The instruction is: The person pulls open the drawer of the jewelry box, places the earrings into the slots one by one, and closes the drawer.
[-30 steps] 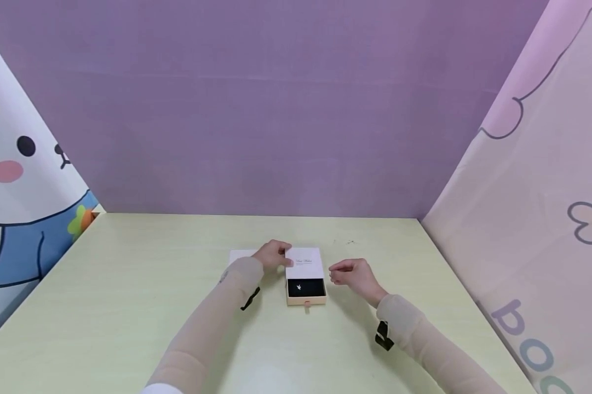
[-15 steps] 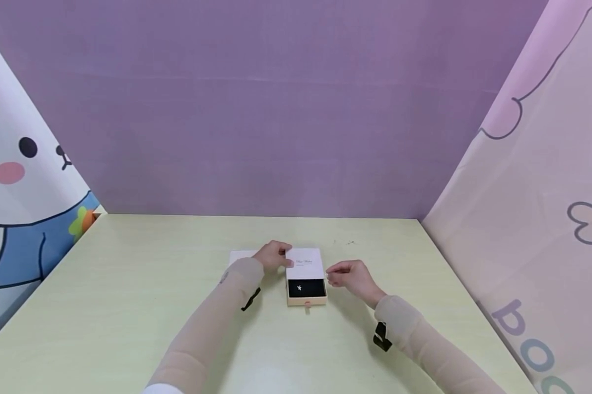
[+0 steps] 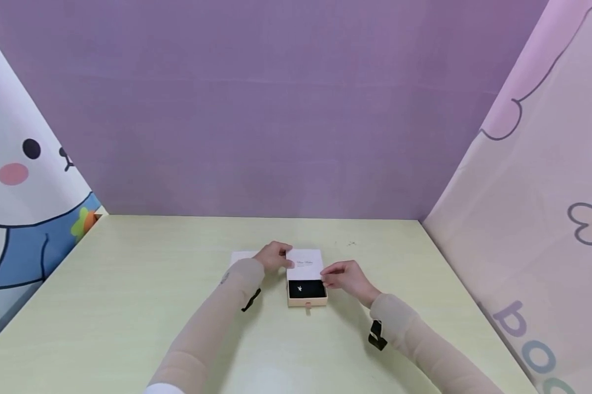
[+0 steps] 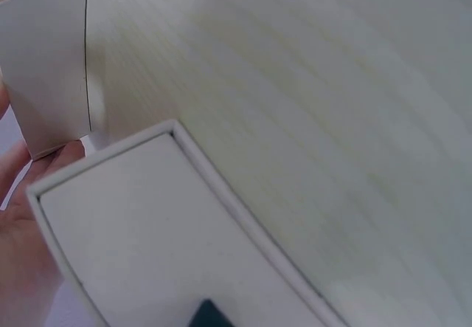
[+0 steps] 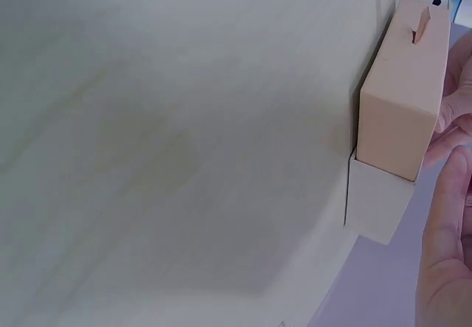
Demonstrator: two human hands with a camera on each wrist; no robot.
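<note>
In the head view a small slide-out jewelry box stands mid-table, with a white lettered sleeve and a peach drawer pulled partway towards me. A small silvery star-shaped piece lies on the black lining. My left hand grips the sleeve's left side between thumb and fingers. Beside the drawer's right edge is my right hand, its fingertips drawn together at the sleeve's front corner; I cannot tell whether they pinch something tiny. The right wrist view shows the drawer's pull tab.
A flat white tray-like lid lies left of the box, mostly behind my left forearm in the head view. Small dark marks show on the pale tabletop. A purple backdrop rises behind; printed curtains flank the table.
My right hand has moved left, from beside the box to the drawer's right edge. The left hand keeps its grip and the box stays put.
</note>
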